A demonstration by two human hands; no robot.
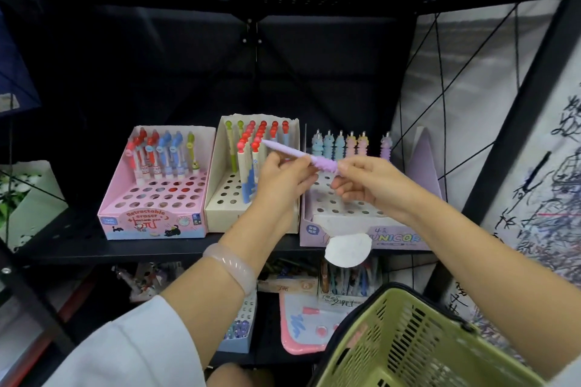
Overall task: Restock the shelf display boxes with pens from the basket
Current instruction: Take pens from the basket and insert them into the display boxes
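A purple pen (295, 152) lies nearly level in the air in front of the shelf. My left hand (283, 179) pinches its middle and my right hand (371, 182) pinches its ridged purple end. Behind my hands stand three display boxes: a pink box (154, 223) with red, blue and green pens, a cream box (220, 217) with red-topped pens, and a lilac unicorn box (396, 237) with pastel pens in its back row. The green basket (418, 345) hangs at the lower right under my right forearm.
The boxes sit on a black perforated shelf (63, 245) with another shelf overhead. A white round tag (347, 250) hangs from the unicorn box. More stationery boxes and a pink board (301, 324) fill the shelf below. A scribbled white panel (540, 198) stands at right.
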